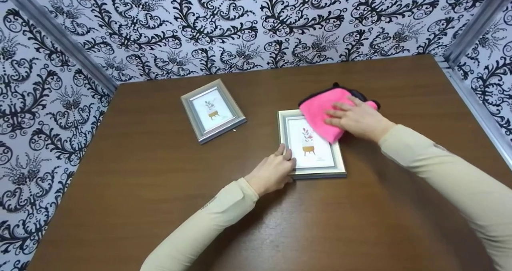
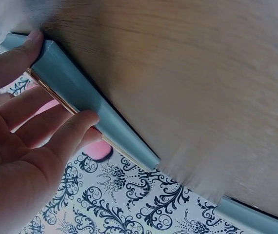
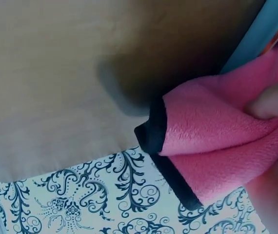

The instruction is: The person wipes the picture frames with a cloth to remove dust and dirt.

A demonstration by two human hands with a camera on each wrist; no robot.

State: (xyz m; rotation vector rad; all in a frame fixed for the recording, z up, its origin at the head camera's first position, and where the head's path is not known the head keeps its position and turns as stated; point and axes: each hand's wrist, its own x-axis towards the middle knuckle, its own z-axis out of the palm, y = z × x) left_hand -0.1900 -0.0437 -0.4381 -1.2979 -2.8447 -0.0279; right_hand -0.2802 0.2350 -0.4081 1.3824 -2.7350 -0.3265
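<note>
My left hand (image 1: 273, 170) grips the lower left corner of a cream and silver picture frame (image 1: 340, 167). In the left wrist view its thumb (image 2: 33, 40) lies against the frame's grey outer side, with the fingers along the face edge. My right hand (image 1: 358, 117) holds a pink cloth (image 1: 320, 107) with black edging over the frame's upper right corner, fingers spread on top. The right wrist view shows the thumb (image 3: 270, 100) pressed into a fold of the cloth. The print in the frame shows a potted plant; the cloth hides its upper right part.
A second picture frame (image 1: 236, 110) with a similar plant print lies face up to the left, turned at an angle. A small white speck (image 1: 234, 130) is beside it. Patterned walls (image 1: 240, 31) stand behind and at both sides of the brown table (image 1: 140, 175).
</note>
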